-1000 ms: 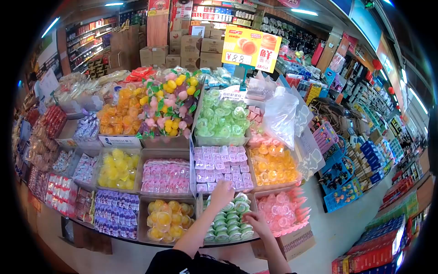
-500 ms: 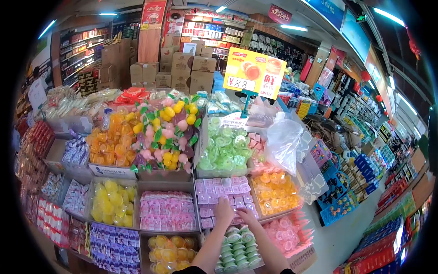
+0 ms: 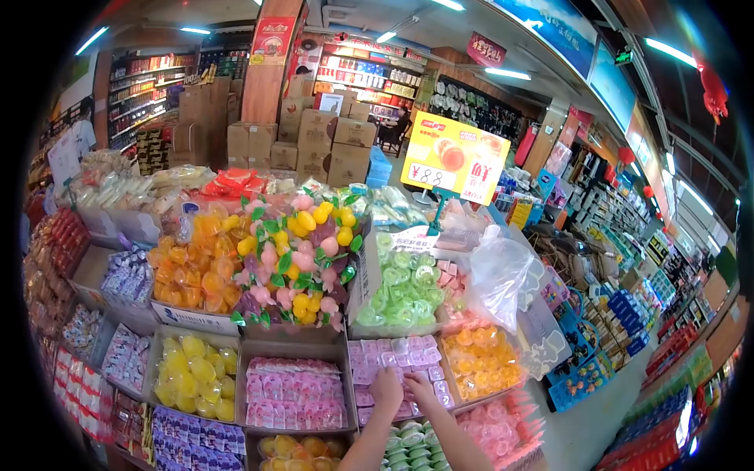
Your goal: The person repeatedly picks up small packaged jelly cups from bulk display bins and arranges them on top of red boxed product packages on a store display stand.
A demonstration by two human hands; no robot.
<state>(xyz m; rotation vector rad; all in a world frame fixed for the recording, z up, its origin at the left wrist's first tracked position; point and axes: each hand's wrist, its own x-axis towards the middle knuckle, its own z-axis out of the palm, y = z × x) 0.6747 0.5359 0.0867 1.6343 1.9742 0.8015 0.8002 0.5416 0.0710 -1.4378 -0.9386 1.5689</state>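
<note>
A box of purple-lidded jelly cups (image 3: 397,353) lies in front of me, with the cups set in rows. Over the lower rows, my left hand (image 3: 385,390) is closed, its fingers curled down among the cups. Close on its right, my right hand (image 3: 422,392) is also closed, fingers bent and fingertips near the same cups. My hands hide whatever is between the fingers. Below my wrists, green-and-white cups (image 3: 412,443) stand in stacked rows between my forearms.
Around the box are orange cups (image 3: 481,353), pink cups (image 3: 499,424), pink packets (image 3: 294,392) and green cups (image 3: 407,286). A yellow price sign (image 3: 455,158) rises behind on a stand. A clear plastic bag (image 3: 501,279) hangs at the right, beside the aisle floor (image 3: 577,424).
The view has tilted slightly, so the display sits a little lower and further right. My hands stay at the purple cups, a small way apart, with the right fingers shifted slightly.
</note>
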